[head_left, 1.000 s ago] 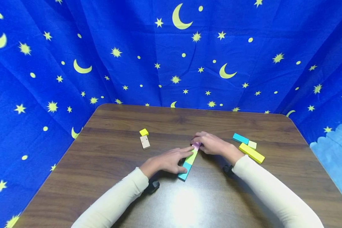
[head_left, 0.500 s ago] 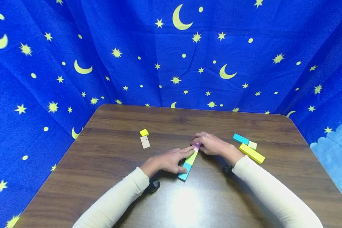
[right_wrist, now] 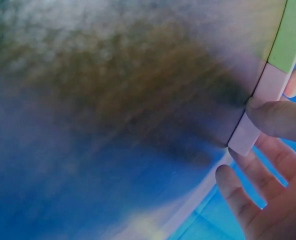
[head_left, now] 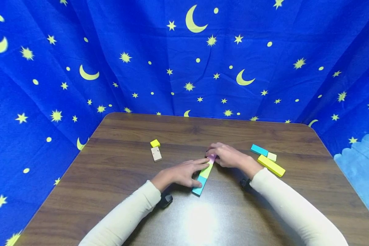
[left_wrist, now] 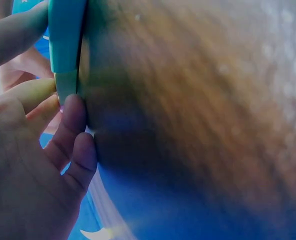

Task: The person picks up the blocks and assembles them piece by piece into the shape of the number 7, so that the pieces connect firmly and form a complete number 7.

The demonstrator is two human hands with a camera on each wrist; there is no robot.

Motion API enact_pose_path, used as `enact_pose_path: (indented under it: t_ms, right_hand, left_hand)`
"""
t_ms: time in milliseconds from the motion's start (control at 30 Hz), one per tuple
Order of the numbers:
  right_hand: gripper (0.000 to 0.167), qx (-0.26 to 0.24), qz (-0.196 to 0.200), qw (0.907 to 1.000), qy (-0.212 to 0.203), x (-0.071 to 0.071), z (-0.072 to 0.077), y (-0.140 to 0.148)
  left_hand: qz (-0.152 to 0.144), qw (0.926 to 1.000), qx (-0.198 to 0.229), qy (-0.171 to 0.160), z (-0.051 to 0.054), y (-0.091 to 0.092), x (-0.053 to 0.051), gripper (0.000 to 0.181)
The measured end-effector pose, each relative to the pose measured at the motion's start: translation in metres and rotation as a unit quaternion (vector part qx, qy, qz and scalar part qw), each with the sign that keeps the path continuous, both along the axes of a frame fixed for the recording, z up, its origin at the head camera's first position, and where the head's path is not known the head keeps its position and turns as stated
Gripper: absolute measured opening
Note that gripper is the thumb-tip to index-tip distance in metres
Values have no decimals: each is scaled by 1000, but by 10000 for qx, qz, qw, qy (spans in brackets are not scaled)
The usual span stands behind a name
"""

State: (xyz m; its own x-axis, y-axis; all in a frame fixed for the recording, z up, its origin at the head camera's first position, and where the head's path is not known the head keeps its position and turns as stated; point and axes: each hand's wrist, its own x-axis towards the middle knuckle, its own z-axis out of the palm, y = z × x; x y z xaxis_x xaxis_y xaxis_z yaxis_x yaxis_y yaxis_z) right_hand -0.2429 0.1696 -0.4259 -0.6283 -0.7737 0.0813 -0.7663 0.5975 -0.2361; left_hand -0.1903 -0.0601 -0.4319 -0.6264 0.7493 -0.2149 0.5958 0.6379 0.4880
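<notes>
Three blocks lie end to end in a slanting row on the brown table: a turquoise block point(head_left: 197, 190) nearest me, a light green block point(head_left: 205, 171) in the middle and a pink block point(head_left: 212, 158) at the far end. My left hand point(head_left: 182, 173) rests on the row from the left, fingers extended toward the green block and thumb on the turquoise block point(left_wrist: 67, 37). At the far end my right hand point(head_left: 229, 155) pinches the pink block point(right_wrist: 271, 81), its thumb on one side and fingers on the other. In the head view, the fingers partly cover the pink block.
On the left of the table point(head_left: 117, 181) lie a small yellow block point(head_left: 155, 143) and a pale wooden block point(head_left: 156, 154). To the right are a blue block point(head_left: 259, 150), a cream block point(head_left: 272, 156) and a long yellow block point(head_left: 271, 165). A blue star-patterned cloth point(head_left: 153, 41) hangs behind.
</notes>
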Motion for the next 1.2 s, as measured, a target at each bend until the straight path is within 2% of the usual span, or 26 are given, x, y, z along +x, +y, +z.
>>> enact_pose_path:
  t_ms: [267, 533, 700, 933, 1200]
  right_hand:
    - [35, 90, -56, 9999, -86, -1, 0, -3]
    - [48, 186, -325, 9988, -300, 0, 5, 6]
    - [45, 158, -649, 9975, -212, -2, 15, 26]
    - [42, 297, -908, 9954, -7, -9, 24, 66]
    - [40, 453, -1360, 9895, -198, -12, 29, 103]
  left_hand:
    - [-16, 10000, -65, 51, -1, -1, 1, 78]
    - [13, 10000, -56, -22, 0, -1, 1, 78]
    - [82, 9999, -89, 23, 1, -1, 1, 76]
    - [173, 9995, -146, 215, 1, -1, 2, 76]
    - [148, 9992, -178, 339, 1, -2, 2, 76]
